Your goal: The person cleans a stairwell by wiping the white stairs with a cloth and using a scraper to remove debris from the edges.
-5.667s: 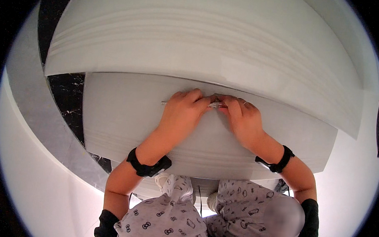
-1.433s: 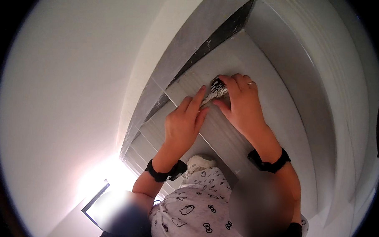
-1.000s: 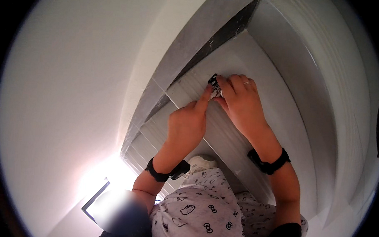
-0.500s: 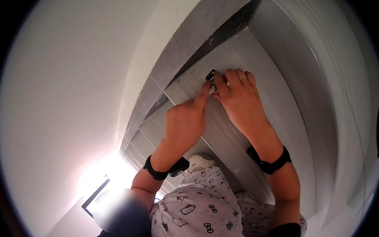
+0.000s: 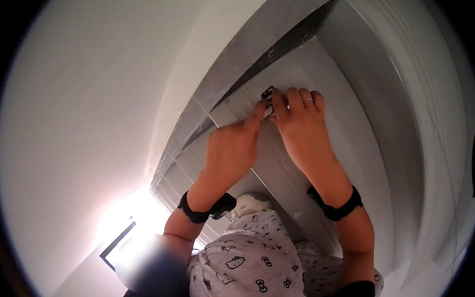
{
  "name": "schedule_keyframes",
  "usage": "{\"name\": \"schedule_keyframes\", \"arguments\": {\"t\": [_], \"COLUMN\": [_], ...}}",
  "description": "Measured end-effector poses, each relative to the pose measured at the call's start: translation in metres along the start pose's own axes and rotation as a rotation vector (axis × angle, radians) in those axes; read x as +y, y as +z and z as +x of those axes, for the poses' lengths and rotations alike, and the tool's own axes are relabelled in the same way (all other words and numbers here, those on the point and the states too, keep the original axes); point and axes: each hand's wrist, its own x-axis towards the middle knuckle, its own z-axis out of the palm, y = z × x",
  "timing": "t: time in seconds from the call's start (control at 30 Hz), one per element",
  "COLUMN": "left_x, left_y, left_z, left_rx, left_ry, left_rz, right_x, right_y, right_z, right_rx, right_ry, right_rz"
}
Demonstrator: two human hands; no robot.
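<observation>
A small dark thing with white parts (image 5: 268, 93) lies at or just above the edge of a grey stair step; its kind I cannot make out, since my fingers cover much of it. My right hand (image 5: 302, 124) reaches over from the right, thumb and index finger closed on the thing and the other fingers bent. From the left, my left hand (image 5: 231, 147) puts its index fingertip against the thing's lower left side; its remaining fingers are curled and its thumb is hidden. The two hands nearly meet at the fingertips.
Grey stair steps (image 5: 308, 72) run down toward the lower left, with dark gaps along the wall side. A white wall (image 5: 87, 101) rises at left, a pale curved wall (image 5: 437, 129) at right. My shoe (image 5: 250, 205) rests on a lower step. Bright light glows at lower left.
The dark thing has tilted slightly between my fingers and shows more of its face. Both hands stay on it, almost in the same place; the view has shifted a little.
</observation>
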Motion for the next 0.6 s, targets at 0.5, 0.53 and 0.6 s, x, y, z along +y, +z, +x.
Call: {"name": "schedule_keyframes", "arguments": {"t": [0.5, 0.53, 0.6], "left_x": [-0.012, -0.012, -0.015], "left_y": [-0.011, -0.012, -0.011], "left_z": [0.012, 0.01, 0.005], "left_rx": [-0.022, -0.068, -0.055], "left_ry": [-0.042, -0.078, -0.073], "left_rz": [-0.015, 0.0, -0.036], "right_x": [-0.012, -0.015, -0.018], "right_y": [0.011, 0.007, 0.008], "right_z": [0.018, 0.017, 0.017], "right_rx": [0.012, -0.048, -0.107], "right_ry": [0.085, 0.091, 0.096], "right_rz": [-0.048, -0.03, -0.013]}}
